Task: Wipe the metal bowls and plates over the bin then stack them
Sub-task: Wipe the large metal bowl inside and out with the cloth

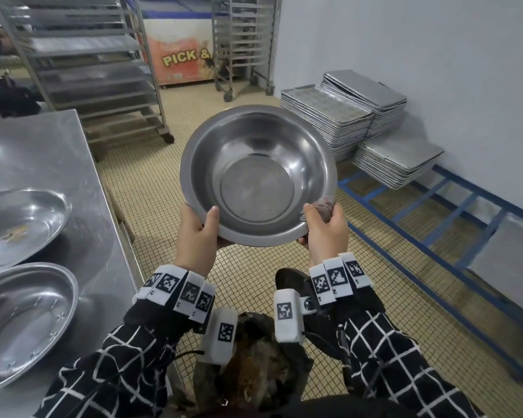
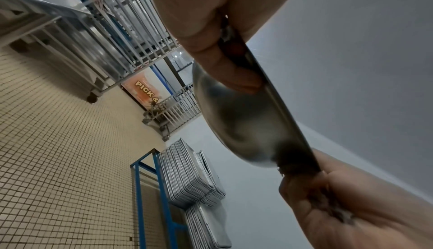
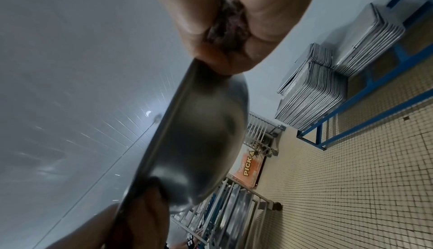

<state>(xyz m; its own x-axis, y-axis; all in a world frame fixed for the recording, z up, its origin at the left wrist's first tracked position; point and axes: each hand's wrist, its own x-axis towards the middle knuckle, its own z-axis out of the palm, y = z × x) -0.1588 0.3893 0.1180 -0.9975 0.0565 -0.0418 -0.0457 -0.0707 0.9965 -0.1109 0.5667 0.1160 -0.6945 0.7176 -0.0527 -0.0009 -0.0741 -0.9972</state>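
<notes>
Metal bowl [image 1: 258, 175] held in mid-air in front of the person, open side tilted toward the head camera, above the tiled floor and forward of the bin [image 1: 254, 369], whose dark contents show between the forearms. Inside of bowl looks dull; a faint smear on the flat base, too indistinct to call residue.

Steel table [image 1: 43, 164] lies to the left. On it two metal plates: far plate [image 1: 18, 224] with a few crumbs, near plate [image 1: 21, 324] closer to the body. Neither is stacked.

Left hand [image 1: 197, 230] grips the near-left rim, thumb over the lip, fingers curled beneath; left wrist view confirms fingers against the outer wall.

Right hand [image 1: 325, 229] grips the near-right rim and at the same time keeps a wadded brownish cloth [image 1: 325, 203] bunched in its fingers. Cloth sits at the rim, not on the base.

Key relation: the bowl is round, no long axis; its hollow lies up and to the left of the cloth hand, so the right hand is the nearer to the unwiped interior. Judgement: next move is the right hand letting go of the rim and sweeping the cloth inward while the left alone carries the bowl. Bowl sits forward of the bin, so it likely needs drawing back first.
</notes>
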